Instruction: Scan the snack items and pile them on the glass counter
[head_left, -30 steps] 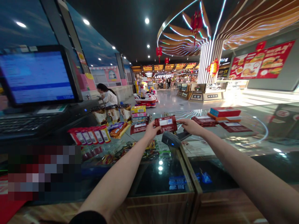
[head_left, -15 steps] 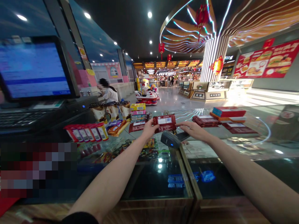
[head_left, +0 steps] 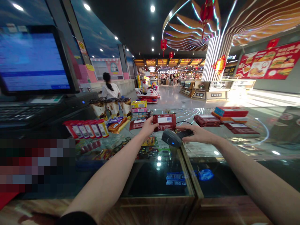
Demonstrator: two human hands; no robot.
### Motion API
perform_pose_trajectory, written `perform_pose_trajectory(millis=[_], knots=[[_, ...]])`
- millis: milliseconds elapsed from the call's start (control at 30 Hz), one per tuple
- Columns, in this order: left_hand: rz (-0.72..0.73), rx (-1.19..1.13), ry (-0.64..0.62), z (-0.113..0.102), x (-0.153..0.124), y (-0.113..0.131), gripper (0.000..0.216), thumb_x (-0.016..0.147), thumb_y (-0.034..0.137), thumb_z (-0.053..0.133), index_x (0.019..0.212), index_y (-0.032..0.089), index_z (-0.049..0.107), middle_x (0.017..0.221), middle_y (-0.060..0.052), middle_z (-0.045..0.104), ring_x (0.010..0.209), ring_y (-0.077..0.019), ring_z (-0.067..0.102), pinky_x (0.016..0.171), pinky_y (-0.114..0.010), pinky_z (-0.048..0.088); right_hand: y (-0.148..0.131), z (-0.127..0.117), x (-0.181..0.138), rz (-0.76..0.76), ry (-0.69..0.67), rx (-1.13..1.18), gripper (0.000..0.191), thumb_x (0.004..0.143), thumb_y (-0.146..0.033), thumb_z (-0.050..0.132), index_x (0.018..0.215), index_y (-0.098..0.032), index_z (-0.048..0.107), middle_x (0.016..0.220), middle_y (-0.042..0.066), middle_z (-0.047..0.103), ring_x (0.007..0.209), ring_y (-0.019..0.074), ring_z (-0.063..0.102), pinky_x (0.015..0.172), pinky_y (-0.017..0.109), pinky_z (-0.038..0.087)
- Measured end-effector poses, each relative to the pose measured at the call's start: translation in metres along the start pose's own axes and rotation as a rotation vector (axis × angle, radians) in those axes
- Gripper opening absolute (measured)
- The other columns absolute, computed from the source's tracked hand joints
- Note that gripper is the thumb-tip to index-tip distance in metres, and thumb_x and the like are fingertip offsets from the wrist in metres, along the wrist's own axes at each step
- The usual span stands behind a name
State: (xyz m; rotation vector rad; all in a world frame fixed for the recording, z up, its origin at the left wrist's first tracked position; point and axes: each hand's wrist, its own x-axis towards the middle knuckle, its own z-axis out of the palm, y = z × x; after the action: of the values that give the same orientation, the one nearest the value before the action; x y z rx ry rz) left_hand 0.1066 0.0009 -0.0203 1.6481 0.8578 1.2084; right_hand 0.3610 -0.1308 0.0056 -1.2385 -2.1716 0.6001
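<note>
My left hand (head_left: 149, 126) is closed on the left end of a dark red snack packet (head_left: 165, 122) and holds it upright, its white barcode label facing me. In front of the packet lies a dark handheld barcode scanner (head_left: 172, 138) with a small blue light, its head towards the left. My right hand (head_left: 199, 133) has its fingers and thumb around the scanner's handle, with the forefinger reaching close to the packet's right edge. Another dark red packet (head_left: 137, 124) lies flat just left of my left hand.
The glass counter (head_left: 150, 175) holds upright brown cups (head_left: 112, 108), a row of red-and-yellow packs (head_left: 87, 128) and stacked small boxes (head_left: 138, 106). Right of my hands lie dark red packets (head_left: 207, 120) and flat boxes (head_left: 232, 112). A monitor (head_left: 35, 62) stands left; a person (head_left: 110, 87) is beyond.
My right hand has left the packet's right edge and closed around the scanner's handle. The left hand keeps holding the packet in nearly the same place. The person beyond has turned.
</note>
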Motion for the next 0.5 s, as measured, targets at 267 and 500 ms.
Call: perform_pose_trajectory(millis=[267,500], knots=[[0.009,0.02,0.007,0.0,-0.003,0.005,0.031,0.068,0.007,0.065,0.097,0.016,0.067,0.091,-0.003,0.074,0.085,-0.018,0.068,0.089,-0.036,0.053,0.002,0.008,0.002,-0.104,-0.029,-0.108,0.06,0.079,-0.031,0.071,0.137,-0.024,0.057,0.13,0.007,0.065,0.118,0.0272,0.06,0.105,0.042,0.043],[0.055,0.039,0.064,-0.004,0.0,0.002,0.031,0.066,0.007,0.065,0.095,0.017,0.068,0.091,-0.003,0.074,0.084,-0.0183,0.068,0.09,-0.037,0.052,0.018,0.008,0.006,-0.154,0.068,-0.227,0.053,0.083,-0.033,0.069,0.134,-0.026,0.059,0.124,0.009,0.066,0.115,0.027,0.059,0.101,0.044,0.044]])
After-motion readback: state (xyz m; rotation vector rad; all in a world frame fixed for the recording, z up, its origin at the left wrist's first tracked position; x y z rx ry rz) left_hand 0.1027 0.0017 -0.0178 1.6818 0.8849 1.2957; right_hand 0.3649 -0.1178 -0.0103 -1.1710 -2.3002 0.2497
